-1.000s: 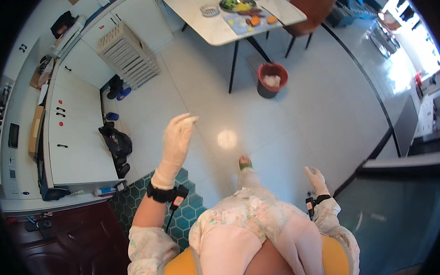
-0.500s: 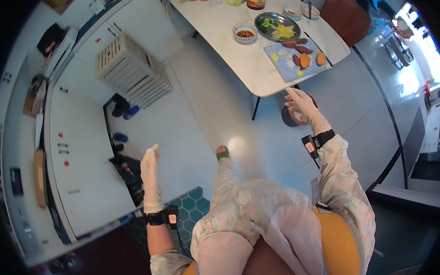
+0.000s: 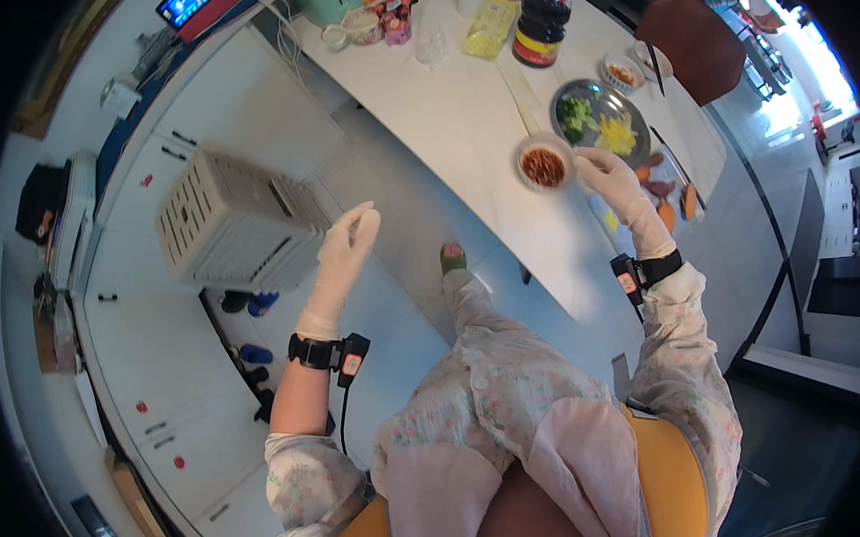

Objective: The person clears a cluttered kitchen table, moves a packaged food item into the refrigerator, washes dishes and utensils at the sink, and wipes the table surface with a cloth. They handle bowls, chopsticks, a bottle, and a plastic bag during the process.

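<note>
My right hand, in a white glove, is at the right rim of a small white bowl of reddish-brown sauce or chopped seasoning. Its fingertips pinch the rim, and the bowl appears to rest on the white table. Behind the hand, a round metal plate carries chopped greens and yellow pieces. Partly hidden under the hand and forearm is a patterned cutting board with cut sweet potatoes. My left hand, also gloved, hovers left of the table with fingers extended, holding nothing.
On the white table stand a dark sauce bottle, a yellow packet and another small bowl. A beige slatted crate stands by white cabinets at left. A brown chair is beyond the table.
My view has moved closer to the table. My right hand has gone from beyond the table's near edge to the sauce bowl's rim. My left hand has risen and swung rightward.
</note>
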The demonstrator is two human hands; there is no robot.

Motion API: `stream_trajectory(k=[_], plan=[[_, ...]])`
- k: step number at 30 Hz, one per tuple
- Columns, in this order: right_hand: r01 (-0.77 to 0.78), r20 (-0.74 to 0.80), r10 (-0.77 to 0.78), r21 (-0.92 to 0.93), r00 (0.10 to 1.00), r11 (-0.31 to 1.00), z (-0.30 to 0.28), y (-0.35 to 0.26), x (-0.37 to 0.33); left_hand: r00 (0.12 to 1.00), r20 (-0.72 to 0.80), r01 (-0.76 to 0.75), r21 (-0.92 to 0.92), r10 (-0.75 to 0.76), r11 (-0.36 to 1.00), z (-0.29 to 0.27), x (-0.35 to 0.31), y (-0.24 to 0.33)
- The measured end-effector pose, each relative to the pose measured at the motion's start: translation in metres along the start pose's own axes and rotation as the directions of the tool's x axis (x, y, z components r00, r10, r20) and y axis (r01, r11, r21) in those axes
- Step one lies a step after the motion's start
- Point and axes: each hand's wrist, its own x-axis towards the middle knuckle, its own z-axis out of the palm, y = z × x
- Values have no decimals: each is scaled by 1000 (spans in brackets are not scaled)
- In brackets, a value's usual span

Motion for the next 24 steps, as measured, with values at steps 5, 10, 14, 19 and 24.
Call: stream_trajectory(k=[5, 10, 14, 19, 24], plan=[[115, 36, -109, -276, 993, 954, 61, -60, 138, 998, 47, 39, 208, -50, 977, -11, 152, 6], [245, -9, -304, -567, 953, 786, 145, -107, 279, 993, -46, 113, 136, -107, 984, -38, 266, 1], [-49, -103, -14, -584, 995, 810, 179, -128, 353, 977, -181, 103, -40, -109, 994, -81, 372, -14], [63, -286, -202, -429, 937, 901, 207, -142, 400, 981, -173, -88, 22, 91, 996, -113, 495, -49], [142, -513, -169, -93, 841, 986, 236, -170, 443, 969, 27, -246, 142, 245, 959, -128, 553, -54]])
